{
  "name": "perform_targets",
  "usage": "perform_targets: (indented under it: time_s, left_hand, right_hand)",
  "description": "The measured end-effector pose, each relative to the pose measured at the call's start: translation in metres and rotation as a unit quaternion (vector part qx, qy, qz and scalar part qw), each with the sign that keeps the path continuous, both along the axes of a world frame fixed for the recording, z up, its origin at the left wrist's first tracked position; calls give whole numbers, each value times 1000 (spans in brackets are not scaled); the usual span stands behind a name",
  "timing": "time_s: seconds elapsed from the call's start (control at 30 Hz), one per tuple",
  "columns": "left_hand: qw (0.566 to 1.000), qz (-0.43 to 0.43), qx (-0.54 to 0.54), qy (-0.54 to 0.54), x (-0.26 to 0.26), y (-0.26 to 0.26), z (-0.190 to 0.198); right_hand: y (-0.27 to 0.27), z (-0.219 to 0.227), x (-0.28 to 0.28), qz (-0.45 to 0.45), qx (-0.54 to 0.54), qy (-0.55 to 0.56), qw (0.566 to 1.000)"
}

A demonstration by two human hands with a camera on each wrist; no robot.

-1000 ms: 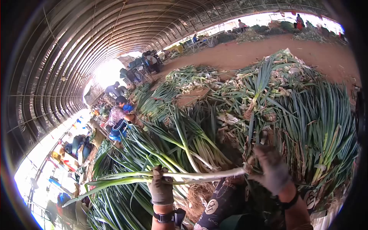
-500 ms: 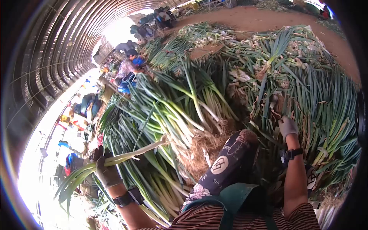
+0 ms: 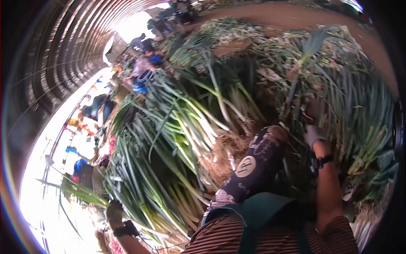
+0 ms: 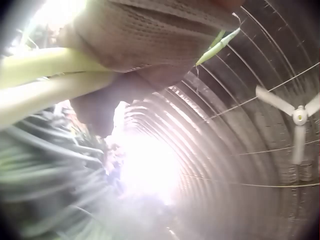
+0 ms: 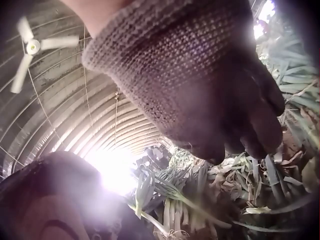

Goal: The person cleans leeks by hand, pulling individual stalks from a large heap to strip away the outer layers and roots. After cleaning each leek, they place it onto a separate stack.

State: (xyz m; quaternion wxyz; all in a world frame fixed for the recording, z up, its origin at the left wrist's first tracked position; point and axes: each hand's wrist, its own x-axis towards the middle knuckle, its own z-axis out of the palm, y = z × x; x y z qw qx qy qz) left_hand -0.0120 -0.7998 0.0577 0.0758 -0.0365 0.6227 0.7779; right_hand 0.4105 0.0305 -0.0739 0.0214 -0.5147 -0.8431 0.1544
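Note:
At the lower left of the head view, my gloved left hand [image 3: 114, 211] grips a leek-like plant, whose green leaves [image 3: 82, 194] trail up and left. The left wrist view has the glove [image 4: 145, 40] closed round two pale stalks [image 4: 50, 90]. My gloved right hand [image 3: 315, 136] is low over dry leaf scraps beside my knee. Seen from the right wrist, that glove [image 5: 200, 85] has its fingers loosely bent downward, with nothing visible in them; their far side is hidden. Between the hands lies a heap of long green plants [image 3: 182, 122] with tangled brown roots [image 3: 228, 152].
My patterned trouser leg [image 3: 262, 152] stands between the heap and my right hand. More plants [image 3: 359, 118] lie at the right, with a leafy pile [image 3: 270, 46] beyond. Another person [image 3: 143, 67] sits at the upper left. An arched roof [image 3: 55, 46] curves overhead.
The left hand has carried the plant from in front of me to the lower left. My right hand has come away from its root end and down to the scraps. The head view has tilted downward.

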Motion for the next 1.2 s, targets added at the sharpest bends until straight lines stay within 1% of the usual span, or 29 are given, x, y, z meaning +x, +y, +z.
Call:
perform_targets:
  time_s: [0.03,0.07,0.1,0.17,0.23,0.33,0.4,0.43,0.5,0.6,0.63,0.7,0.73,0.77,0.8,0.83,0.87,0.9,0.97,1.0,1.03,1.07,1.1,1.13,1.2]
  left_hand:
    - [994,81,-72,-16,12,11,-2]
    - [988,113,-106,-28,19,10,-4]
    - [986,113,-116,-35,23,8,-10]
    - [983,115,-132,-53,28,8,-26]
    - [982,112,-136,-67,33,14,-44]
    - [983,101,-132,-78,39,35,-74]
    - [984,101,-126,-71,44,61,-79]
    - [983,114,-126,-62,47,73,-77]
    - [989,96,-98,-50,46,87,-70]
    - [981,144,-131,-24,44,103,-59]
    - [978,155,-143,-7,44,100,-57]
    - [969,180,-168,26,43,81,-49]
    - [965,195,-170,50,41,61,-47]
    - [958,204,-201,32,64,75,-11]
    - [946,208,-245,49,65,56,0]
    - [935,220,-271,60,63,42,9]
    - [923,241,-291,70,65,30,21]
    - [914,258,-305,76,65,22,32]
    - [898,285,-325,77,60,16,47]
    - [892,296,-331,79,56,20,51]
    - [890,300,-335,79,50,28,55]
    - [890,298,-334,82,41,42,57]
    - [896,289,-327,85,31,60,56]
    - [903,271,-323,87,22,80,54]
    - [923,211,-310,89,2,132,45]
  right_hand:
    - [-3,4,1,1,2,2,1000]
    - [-10,16,4,3,1,12,1000]
    - [-13,16,7,9,26,11,1000]
    - [-17,21,12,2,8,16,1000]
    - [-19,14,17,12,22,12,1000]
    - [-20,11,26,18,14,-33,999]
    - [-28,22,29,15,-6,-45,999]
    - [-30,23,30,19,-18,-49,998]
    - [-32,28,29,18,-35,-64,997]
    - [-30,26,30,14,-50,-85,995]
    - [-29,24,29,13,-54,-89,994]
    - [-14,-3,29,39,-52,-62,996]
    - [-8,-17,25,51,-50,-49,996]
    - [-5,-28,18,61,-48,-52,996]
    - [-2,-39,13,67,-47,-57,995]
    - [2,-44,16,68,-44,-61,995]
    - [-12,-23,12,56,-58,-74,994]
    - [-3,-43,8,76,-50,-99,991]
    - [-12,-36,5,69,-61,-137,986]
    - [-12,-37,9,74,-67,-120,988]
    - [-17,-22,12,76,-84,-126,986]
    - [-17,-25,20,82,-49,-88,992]
    - [-22,-12,29,59,-31,-60,996]
    - [-22,-1,33,36,-52,-70,995]
    - [-28,15,54,7,-48,-23,999]
